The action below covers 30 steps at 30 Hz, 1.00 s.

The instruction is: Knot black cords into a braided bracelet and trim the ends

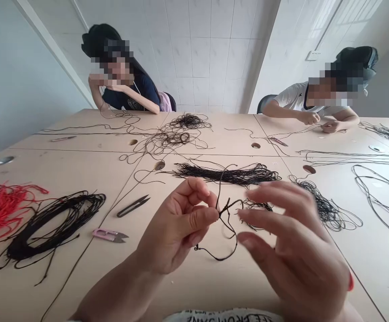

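One left hand pinches cord, right hand apart.

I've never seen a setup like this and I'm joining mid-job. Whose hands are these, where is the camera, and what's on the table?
This view comes from a camera worn on a person's head, looking down at their own bare hands. The left hand pinches a black cord between thumb and fingers, while the open right hand is close beside it. On the pale table lie black cord bundles, red cord, pink-handled snips and dark snips. Across the table sit one co-worker and another co-worker.
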Available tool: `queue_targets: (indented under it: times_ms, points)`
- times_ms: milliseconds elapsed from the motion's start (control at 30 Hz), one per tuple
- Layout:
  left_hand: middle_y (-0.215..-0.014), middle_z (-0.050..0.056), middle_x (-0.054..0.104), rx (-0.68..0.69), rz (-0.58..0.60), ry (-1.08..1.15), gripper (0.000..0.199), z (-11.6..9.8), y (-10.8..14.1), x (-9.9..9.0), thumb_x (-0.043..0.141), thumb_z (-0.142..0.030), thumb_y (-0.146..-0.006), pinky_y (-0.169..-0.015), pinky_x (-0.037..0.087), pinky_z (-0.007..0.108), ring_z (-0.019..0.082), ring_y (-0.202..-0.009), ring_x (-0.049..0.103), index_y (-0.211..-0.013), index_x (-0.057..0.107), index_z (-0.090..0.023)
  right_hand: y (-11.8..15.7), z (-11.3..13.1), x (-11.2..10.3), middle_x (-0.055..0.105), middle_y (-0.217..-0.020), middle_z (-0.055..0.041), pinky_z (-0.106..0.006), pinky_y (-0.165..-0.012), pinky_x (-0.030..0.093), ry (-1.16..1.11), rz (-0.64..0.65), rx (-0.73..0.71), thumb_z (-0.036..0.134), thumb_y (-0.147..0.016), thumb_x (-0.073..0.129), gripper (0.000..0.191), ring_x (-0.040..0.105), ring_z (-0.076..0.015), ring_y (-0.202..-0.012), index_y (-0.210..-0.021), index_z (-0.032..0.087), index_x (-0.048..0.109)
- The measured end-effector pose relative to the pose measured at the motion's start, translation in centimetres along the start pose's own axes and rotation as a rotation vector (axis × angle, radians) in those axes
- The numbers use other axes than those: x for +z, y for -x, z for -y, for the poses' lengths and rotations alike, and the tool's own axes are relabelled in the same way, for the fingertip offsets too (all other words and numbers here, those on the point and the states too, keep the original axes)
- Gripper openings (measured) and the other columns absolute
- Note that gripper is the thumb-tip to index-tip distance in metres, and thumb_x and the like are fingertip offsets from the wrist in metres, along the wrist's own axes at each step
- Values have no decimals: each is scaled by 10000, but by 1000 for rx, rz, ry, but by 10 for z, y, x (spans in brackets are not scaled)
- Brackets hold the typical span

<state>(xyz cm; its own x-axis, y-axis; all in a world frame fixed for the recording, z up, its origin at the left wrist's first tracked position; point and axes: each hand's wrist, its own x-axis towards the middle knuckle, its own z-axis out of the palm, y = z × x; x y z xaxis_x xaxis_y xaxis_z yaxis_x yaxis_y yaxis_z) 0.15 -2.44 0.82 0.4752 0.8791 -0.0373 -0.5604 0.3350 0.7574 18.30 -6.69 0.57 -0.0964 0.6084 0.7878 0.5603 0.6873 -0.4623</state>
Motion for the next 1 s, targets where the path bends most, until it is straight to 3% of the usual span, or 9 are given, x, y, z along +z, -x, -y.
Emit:
queue_targets:
  times_ms: [67, 167, 367, 533, 833, 1000]
  points:
    - [-768, -55, 678, -5, 27, 10, 203, 1, 1, 0, 830, -96, -814, -390, 377, 23, -39, -396, 439, -863, 657, -191, -2, 0, 3, 713, -1059, -40, -354, -986, 519, -117, 128, 9, 96, -922, 706, 212, 633, -188, -1079, -1088, 218, 657]
    - [-768, -47, 669, -12, 34, 21, 197, 2, 2, 1, 830, -107, -817, -396, 381, 27, -35, -400, 452, -870, 659, -190, -4, -4, 10, 706, -927, -16, -310, -833, 553, -285, 157, 110, 80, -950, 665, 159, 666, -148, -899, -1018, 222, 637]
    - [-761, -53, 658, -35, 69, 52, 186, 3, 4, 2, 814, -101, -827, -389, 365, 31, -33, -392, 447, -874, 665, -202, -1, -5, 14, 697, -917, -4, -284, -789, 546, -557, 177, 316, 153, -937, 708, 118, 667, -145, -893, -967, 241, 635]
    - [-765, -51, 668, -30, 83, 49, 172, 3, 4, 2, 810, -101, -834, -405, 370, 29, -33, -401, 464, -880, 687, -213, 1, -5, 15, 653, -843, 25, -258, -721, 512, -696, 228, 432, 110, -918, 685, 157, 620, -121, -789, -930, 249, 613]
    - [-861, -47, 676, 70, 86, -65, 142, 4, 10, 4, 810, -160, -849, -457, 432, 44, -17, -486, 507, -931, 727, -241, 2, -3, 19, 655, -805, 33, -249, -716, 491, -641, 118, 416, 174, -911, 734, 137, 605, -108, -751, -886, 250, 623]
    - [-879, -33, 704, 196, 0, -191, 246, 4, 18, 7, 743, -45, -865, -568, 511, 68, 46, -680, 613, -961, 737, -272, -4, -1, 19, 640, -765, 9, -233, -636, 503, -831, 129, 590, 224, -885, 765, 144, 586, -110, -691, -837, 222, 630]
